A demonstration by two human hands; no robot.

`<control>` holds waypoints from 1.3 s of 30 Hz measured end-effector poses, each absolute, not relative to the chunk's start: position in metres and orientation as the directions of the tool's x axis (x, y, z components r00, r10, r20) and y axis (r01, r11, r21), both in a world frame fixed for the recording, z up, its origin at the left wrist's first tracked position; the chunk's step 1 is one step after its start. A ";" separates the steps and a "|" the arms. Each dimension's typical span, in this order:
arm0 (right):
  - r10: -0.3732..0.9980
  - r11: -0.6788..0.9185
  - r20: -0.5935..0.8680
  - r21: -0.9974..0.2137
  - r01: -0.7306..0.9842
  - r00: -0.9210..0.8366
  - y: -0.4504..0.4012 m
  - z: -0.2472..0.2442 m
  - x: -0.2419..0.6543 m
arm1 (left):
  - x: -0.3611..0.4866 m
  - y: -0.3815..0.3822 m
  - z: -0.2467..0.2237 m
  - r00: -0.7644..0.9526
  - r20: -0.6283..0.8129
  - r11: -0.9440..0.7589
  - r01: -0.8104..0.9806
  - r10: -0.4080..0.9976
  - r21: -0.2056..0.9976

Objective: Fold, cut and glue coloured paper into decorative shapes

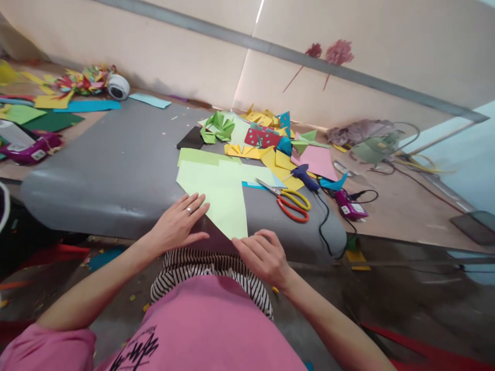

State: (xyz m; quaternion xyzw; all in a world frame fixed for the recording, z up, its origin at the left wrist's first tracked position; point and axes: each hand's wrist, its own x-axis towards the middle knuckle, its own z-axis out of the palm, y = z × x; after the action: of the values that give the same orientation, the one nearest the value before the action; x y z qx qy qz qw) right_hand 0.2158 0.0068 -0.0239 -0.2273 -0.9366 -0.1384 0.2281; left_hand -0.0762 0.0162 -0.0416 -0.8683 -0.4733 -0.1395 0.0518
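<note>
A sheet of pale green paper [216, 190] lies at the table's front edge, one corner pointing toward me. My left hand [181, 221] rests on its left edge, fingers stretched out, a ring on one finger. At the near corner my right hand [265, 255] pinches the paper between thumb and curled fingers. Right of the sheet are scissors [284, 198] with one yellow and one orange handle, blades partly over paper. A purple glue gun [305, 178] lies just behind them. More light green paper [189, 155] shows beneath the sheet's far side.
Folded green paper [218, 126], a black flat item [189, 139] and yellow, red and pink paper pieces crowd the back. A purple box [350, 205] with a cable stands right. A white round device [118, 87] and colored paper scraps [83, 82] sit far left.
</note>
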 end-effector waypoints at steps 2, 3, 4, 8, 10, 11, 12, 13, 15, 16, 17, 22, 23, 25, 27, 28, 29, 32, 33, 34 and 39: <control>0.318 0.910 0.487 0.085 0.406 -0.813 0.006 -0.024 0.211 | -0.080 0.025 -0.036 0.551 0.209 -0.575 0.815 0.808 0.072; 0.313 0.919 0.495 0.056 0.389 -0.811 0.008 -0.025 0.210 | -0.081 0.029 -0.033 0.562 0.175 -0.582 0.808 0.809 0.093; 0.323 0.917 0.504 0.043 0.397 -0.801 0.012 -0.025 0.209 | -0.083 0.034 -0.030 0.567 0.149 -0.584 0.803 0.810 0.117; 0.379 0.871 0.482 0.103 0.481 -0.790 0.032 -0.027 0.213 | -0.088 0.045 -0.022 0.565 0.117 -0.576 0.789 0.817 0.213; 0.381 0.889 0.442 0.065 0.453 -0.812 0.042 -0.024 0.214 | -0.089 0.045 -0.021 0.568 0.137 -0.584 0.781 0.812 0.223; 0.399 0.897 0.419 0.008 0.443 -0.815 0.048 -0.022 0.213 | -0.090 0.044 -0.022 0.565 0.155 -0.586 0.781 0.810 0.214; 0.431 0.894 0.392 -0.065 0.443 -0.813 0.054 -0.019 0.212 | -0.089 0.041 -0.023 0.556 0.175 -0.582 0.788 0.813 0.200; 0.474 0.879 0.357 -0.143 0.455 -0.805 0.060 -0.015 0.210 | -0.089 0.039 -0.025 0.542 0.193 -0.573 0.799 0.818 0.182; 0.571 0.818 0.297 -0.291 0.497 -0.765 0.073 -0.007 0.205 | -0.088 0.032 -0.030 0.511 0.230 -0.549 0.822 0.828 0.153; 0.615 0.778 0.273 -0.360 0.515 -0.740 0.079 -0.003 0.202 | -0.087 0.029 -0.034 0.502 0.247 -0.543 0.828 0.829 0.140; 0.652 0.737 0.249 -0.427 0.523 -0.716 0.084 0.002 0.198 | -0.086 0.026 -0.037 0.500 0.264 -0.544 0.830 0.825 0.128; 0.795 0.548 0.224 -0.665 0.508 -0.564 0.105 0.021 0.173 | -0.086 0.018 -0.043 0.534 0.302 -0.589 0.798 0.790 0.127; 0.817 0.520 0.214 -0.675 0.523 -0.535 0.109 0.024 0.167 | -0.086 0.018 -0.042 0.537 0.298 -0.592 0.794 0.789 0.137; 0.848 0.467 0.153 -0.668 0.579 -0.508 0.119 0.026 0.152 | -0.086 0.018 -0.040 0.537 0.286 -0.592 0.790 0.793 0.158; 0.857 0.433 0.069 -0.636 0.639 -0.511 0.131 0.025 0.139 | -0.087 0.019 -0.038 0.539 0.284 -0.596 0.783 0.793 0.176; 0.850 0.429 0.024 -0.610 0.666 -0.526 0.137 0.023 0.134 | -0.087 0.019 -0.038 0.540 0.289 -0.599 0.779 0.791 0.184; 0.841 0.433 -0.017 -0.579 0.691 -0.541 0.142 0.021 0.129 | -0.087 0.020 -0.038 0.540 0.296 -0.602 0.775 0.788 0.189; 0.806 0.463 -0.108 -0.497 0.734 -0.582 0.152 0.015 0.120 | -0.087 0.020 -0.041 0.535 0.312 -0.605 0.771 0.785 0.201; 0.800 0.471 -0.121 -0.482 0.739 -0.588 0.153 0.014 0.118 | -0.087 0.020 -0.041 0.534 0.315 -0.606 0.769 0.784 0.204; 0.795 0.477 -0.127 -0.472 0.742 -0.592 0.153 0.013 0.118 | -0.086 0.021 -0.042 0.534 0.318 -0.607 0.767 0.784 0.207; 0.772 0.501 -0.157 -0.446 0.742 -0.616 0.155 0.016 0.118 | -0.089 0.018 -0.041 0.528 0.350 -0.611 0.769 0.773 0.188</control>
State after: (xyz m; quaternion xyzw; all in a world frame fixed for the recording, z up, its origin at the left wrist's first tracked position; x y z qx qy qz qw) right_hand 0.1179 0.1548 0.0162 -0.4371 -0.8658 0.2415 0.0312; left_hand -0.0890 0.0179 -0.0413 -0.8742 -0.4411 -0.2030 -0.0054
